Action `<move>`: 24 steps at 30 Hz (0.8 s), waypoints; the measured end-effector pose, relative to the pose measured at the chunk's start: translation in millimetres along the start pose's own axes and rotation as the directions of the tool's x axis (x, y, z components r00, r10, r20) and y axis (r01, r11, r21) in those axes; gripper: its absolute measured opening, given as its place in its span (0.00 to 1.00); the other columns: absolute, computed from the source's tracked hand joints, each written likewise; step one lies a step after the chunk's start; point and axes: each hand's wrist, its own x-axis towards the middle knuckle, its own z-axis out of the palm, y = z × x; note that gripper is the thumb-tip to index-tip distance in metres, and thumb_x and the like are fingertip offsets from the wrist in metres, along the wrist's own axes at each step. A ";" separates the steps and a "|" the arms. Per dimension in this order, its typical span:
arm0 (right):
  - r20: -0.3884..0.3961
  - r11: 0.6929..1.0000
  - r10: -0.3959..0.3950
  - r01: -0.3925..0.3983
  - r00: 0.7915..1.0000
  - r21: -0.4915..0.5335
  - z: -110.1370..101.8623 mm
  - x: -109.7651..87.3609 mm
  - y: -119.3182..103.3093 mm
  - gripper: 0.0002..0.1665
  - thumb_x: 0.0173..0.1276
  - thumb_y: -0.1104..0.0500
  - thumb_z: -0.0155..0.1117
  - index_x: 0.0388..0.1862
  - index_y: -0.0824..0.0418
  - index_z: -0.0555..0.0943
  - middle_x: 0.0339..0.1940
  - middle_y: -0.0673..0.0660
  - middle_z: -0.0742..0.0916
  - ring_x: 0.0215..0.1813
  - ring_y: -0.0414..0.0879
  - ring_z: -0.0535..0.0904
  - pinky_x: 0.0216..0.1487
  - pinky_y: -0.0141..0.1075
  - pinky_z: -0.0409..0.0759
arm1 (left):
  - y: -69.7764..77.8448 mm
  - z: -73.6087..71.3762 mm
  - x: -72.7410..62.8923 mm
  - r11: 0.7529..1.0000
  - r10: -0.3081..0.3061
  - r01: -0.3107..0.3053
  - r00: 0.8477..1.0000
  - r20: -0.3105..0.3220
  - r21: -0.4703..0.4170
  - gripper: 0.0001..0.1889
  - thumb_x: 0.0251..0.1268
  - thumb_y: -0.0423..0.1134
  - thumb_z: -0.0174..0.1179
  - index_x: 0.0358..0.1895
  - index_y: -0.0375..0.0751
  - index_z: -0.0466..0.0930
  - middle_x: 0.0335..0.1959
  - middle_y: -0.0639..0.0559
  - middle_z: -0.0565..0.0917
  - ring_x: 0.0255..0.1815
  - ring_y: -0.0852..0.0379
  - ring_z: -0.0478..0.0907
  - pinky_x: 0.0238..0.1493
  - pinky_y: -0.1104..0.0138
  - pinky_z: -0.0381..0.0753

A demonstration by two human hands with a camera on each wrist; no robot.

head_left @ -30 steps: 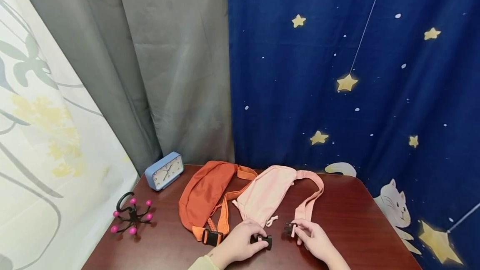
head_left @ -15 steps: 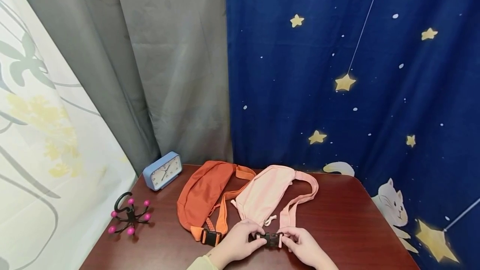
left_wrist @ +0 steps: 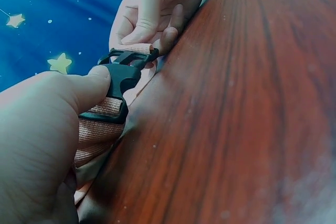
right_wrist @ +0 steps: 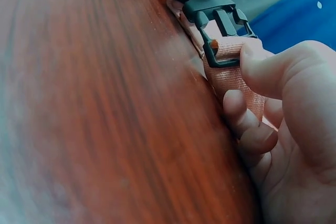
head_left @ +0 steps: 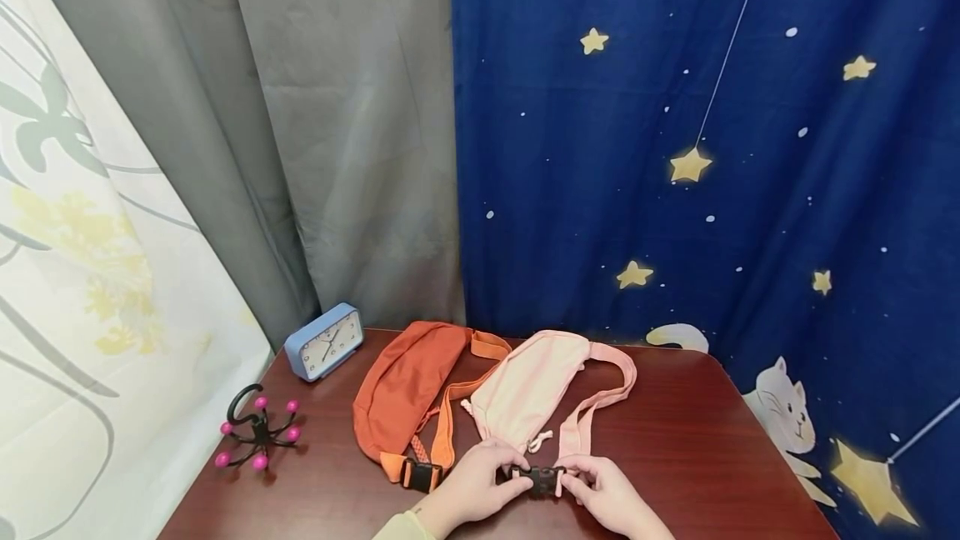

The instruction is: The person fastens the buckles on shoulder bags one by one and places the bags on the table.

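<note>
A pale pink waist bag (head_left: 528,386) lies in the middle of the table, its strap looping round to the right. Its black side-release buckle (head_left: 543,482) is held near the front edge. My left hand (head_left: 480,482) pinches the socket half (left_wrist: 122,80), thumb on top. My right hand (head_left: 606,494) pinches the pronged half (right_wrist: 224,30) by its pink webbing (right_wrist: 233,80). In the right wrist view the prongs enter the socket, with their bases showing outside it; whether they are latched I cannot tell. The left fingers beneath the buckle are hidden.
An orange-red waist bag (head_left: 412,390) with its black buckle (head_left: 422,475) joined lies left of the pink one. Further left are a blue alarm clock (head_left: 326,342) and a black massager (head_left: 260,430) with pink tips. Curtains (head_left: 555,190) hang behind the table (head_left: 690,440).
My right hand has moved left with the pronged half, bringing it into the socket half and drawing the pink strap along. My left hand has stayed nearly still.
</note>
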 end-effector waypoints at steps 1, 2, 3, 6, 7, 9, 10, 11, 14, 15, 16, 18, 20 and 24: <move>0.002 1.000 -0.002 0.002 1.000 -0.004 0.2 0.2 -0.5 0.08 0.80 0.63 0.67 0.52 0.59 0.90 0.28 0.60 0.88 0.27 0.29 0.78 0.28 0.30 0.80 | 0.1 0.0 0.1 1.000 -0.001 0.001 1.000 0.000 0.001 0.05 0.77 0.49 0.71 0.45 0.55 0.91 0.34 0.62 0.85 0.40 0.68 0.79 0.46 0.78 0.76; 0.001 1.000 -0.009 0.009 1.000 -0.008 0.6 0.6 -1.0 0.07 0.80 0.63 0.67 0.51 0.59 0.90 0.28 0.60 0.88 0.27 0.29 0.78 0.28 0.30 0.79 | 0.3 0.0 0.3 1.000 -0.004 0.004 1.000 0.001 0.001 0.05 0.76 0.49 0.72 0.45 0.55 0.91 0.33 0.62 0.85 0.40 0.68 0.78 0.46 0.78 0.75; 0.000 1.000 -0.011 0.011 1.000 -0.015 0.9 1.0 -1.8 0.07 0.80 0.62 0.68 0.50 0.58 0.90 0.28 0.59 0.88 0.28 0.28 0.77 0.28 0.29 0.79 | 0.4 0.1 0.4 1.000 -0.008 0.008 1.000 0.002 0.001 0.05 0.76 0.49 0.72 0.45 0.55 0.91 0.33 0.62 0.85 0.41 0.68 0.78 0.46 0.78 0.75; 0.003 0.999 -0.011 0.011 1.000 -0.038 2.3 2.8 -2.6 0.07 0.80 0.61 0.69 0.49 0.54 0.91 0.36 0.57 0.91 0.30 0.26 0.77 0.31 0.29 0.79 | 0.6 0.1 1.2 1.000 -0.019 0.019 1.000 0.006 -0.003 0.05 0.76 0.49 0.72 0.45 0.56 0.91 0.32 0.62 0.84 0.41 0.68 0.78 0.46 0.78 0.75; 0.002 0.999 -0.010 0.010 1.000 -0.047 2.7 3.3 -2.5 0.07 0.80 0.60 0.69 0.49 0.53 0.91 0.39 0.56 0.92 0.31 0.26 0.77 0.31 0.28 0.79 | 0.5 0.2 1.3 1.000 -0.020 0.020 1.000 0.007 -0.003 0.05 0.76 0.49 0.72 0.45 0.56 0.91 0.31 0.62 0.84 0.41 0.68 0.78 0.46 0.78 0.74; 0.002 0.998 -0.011 0.011 1.000 -0.061 3.6 3.8 -2.4 0.07 0.80 0.58 0.70 0.50 0.51 0.92 0.44 0.55 0.93 0.32 0.26 0.78 0.33 0.28 0.79 | 0.3 0.2 1.6 1.000 -0.017 0.017 1.000 0.008 -0.002 0.05 0.76 0.49 0.72 0.45 0.56 0.91 0.31 0.62 0.84 0.41 0.68 0.78 0.46 0.78 0.74; 0.002 0.998 -0.012 0.012 1.000 -0.068 3.9 4.0 -2.0 0.07 0.80 0.58 0.70 0.51 0.51 0.92 0.46 0.54 0.93 0.32 0.26 0.79 0.33 0.28 0.79 | 0.1 0.3 1.7 1.000 -0.013 0.013 1.000 0.006 0.000 0.05 0.76 0.49 0.72 0.45 0.56 0.91 0.31 0.62 0.84 0.41 0.68 0.78 0.46 0.78 0.74; 0.001 0.997 -0.013 0.013 1.000 -0.075 4.0 4.3 -1.8 0.08 0.79 0.57 0.71 0.52 0.51 0.92 0.45 0.53 0.93 0.32 0.26 0.79 0.33 0.28 0.79 | 0.0 0.3 1.7 1.000 -0.010 0.010 1.000 0.006 0.001 0.05 0.76 0.49 0.72 0.45 0.56 0.91 0.31 0.62 0.84 0.41 0.68 0.77 0.46 0.78 0.74; -0.001 0.996 -0.025 0.025 1.000 -0.090 4.2 4.8 -1.1 0.09 0.78 0.56 0.72 0.53 0.52 0.92 0.40 0.50 0.93 0.32 0.26 0.79 0.33 0.28 0.79 | -0.2 0.4 1.4 1.000 -0.001 0.001 1.000 0.000 0.005 0.05 0.75 0.49 0.73 0.45 0.55 0.91 0.31 0.60 0.84 0.41 0.68 0.77 0.46 0.78 0.74; -0.001 0.996 -0.026 0.026 1.000 -0.089 4.2 4.8 -0.9 0.10 0.78 0.57 0.72 0.53 0.53 0.93 0.39 0.49 0.93 0.31 0.26 0.79 0.32 0.29 0.79 | -0.3 0.4 1.2 1.000 0.001 -0.001 1.000 -0.002 0.007 0.05 0.75 0.49 0.73 0.45 0.55 0.91 0.31 0.60 0.84 0.41 0.69 0.77 0.46 0.78 0.74; 0.000 0.996 -0.022 0.022 1.000 -0.089 4.3 4.9 -0.9 0.10 0.77 0.56 0.72 0.54 0.53 0.93 0.38 0.48 0.93 0.31 0.26 0.79 0.32 0.29 0.79 | -0.3 0.5 0.9 1.000 0.002 -0.002 1.000 -0.002 0.007 0.05 0.75 0.48 0.73 0.44 0.55 0.91 0.31 0.59 0.84 0.41 0.69 0.77 0.47 0.78 0.75; 0.000 0.996 -0.011 0.011 1.000 -0.084 4.5 4.8 -1.4 0.11 0.77 0.57 0.73 0.54 0.54 0.93 0.36 0.48 0.93 0.31 0.26 0.78 0.32 0.29 0.79 | -0.3 0.8 0.3 1.000 0.004 -0.004 1.000 0.000 0.007 0.04 0.75 0.48 0.73 0.44 0.55 0.91 0.31 0.60 0.84 0.42 0.70 0.77 0.47 0.78 0.75; -0.002 0.997 0.012 -0.012 1.000 -0.071 4.9 4.7 -2.0 0.11 0.76 0.57 0.74 0.54 0.55 0.93 0.34 0.48 0.92 0.31 0.26 0.78 0.32 0.28 0.79 | -0.4 1.2 -0.4 1.000 0.003 -0.003 1.000 0.003 0.008 0.04 0.74 0.48 0.73 0.44 0.55 0.91 0.30 0.61 0.83 0.42 0.70 0.76 0.47 0.78 0.74; -0.003 0.998 0.055 -0.055 0.999 -0.009 5.8 4.9 -3.5 0.11 0.75 0.60 0.75 0.53 0.59 0.92 0.35 0.50 0.94 0.33 0.26 0.81 0.34 0.27 0.81 | -0.4 1.8 -1.2 1.000 0.001 -0.001 1.000 0.004 0.014 0.04 0.74 0.48 0.73 0.44 0.55 0.91 0.30 0.64 0.82 0.42 0.70 0.76 0.46 0.78 0.73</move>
